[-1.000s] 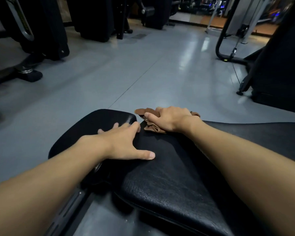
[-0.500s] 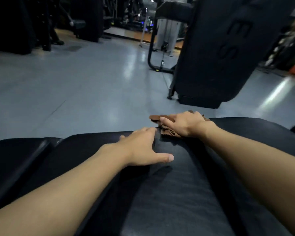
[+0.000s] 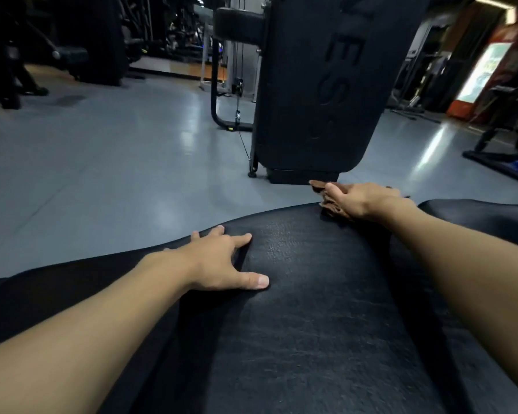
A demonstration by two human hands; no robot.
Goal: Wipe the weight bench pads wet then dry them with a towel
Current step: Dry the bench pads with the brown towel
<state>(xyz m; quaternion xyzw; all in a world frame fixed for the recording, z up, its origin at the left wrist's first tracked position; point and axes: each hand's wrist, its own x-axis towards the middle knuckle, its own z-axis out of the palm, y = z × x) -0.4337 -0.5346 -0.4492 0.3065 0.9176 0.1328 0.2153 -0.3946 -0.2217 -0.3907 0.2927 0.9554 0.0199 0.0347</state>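
A black leather bench pad [image 3: 311, 309] fills the lower half of the head view. My left hand [image 3: 222, 261] lies flat on it near its far edge, fingers spread and thumb pointing right. My right hand [image 3: 362, 198] presses a crumpled brown cloth [image 3: 329, 204] onto the pad's far edge, fingers stretched over it. Most of the cloth is hidden under that hand. A second dark pad [image 3: 485, 210] begins to the right of my right wrist.
A tall black padded machine [image 3: 326, 85] stands on the grey floor [image 3: 102, 159] just beyond the bench, with a cable frame [image 3: 222, 115] beside it. More gym equipment lines the far left and right. A lit display glows at the far right.
My view has swung right along the bench. My right hand has slid the brown cloth rightward along the pad's far edge. The left hand followed, staying flat on the pad.
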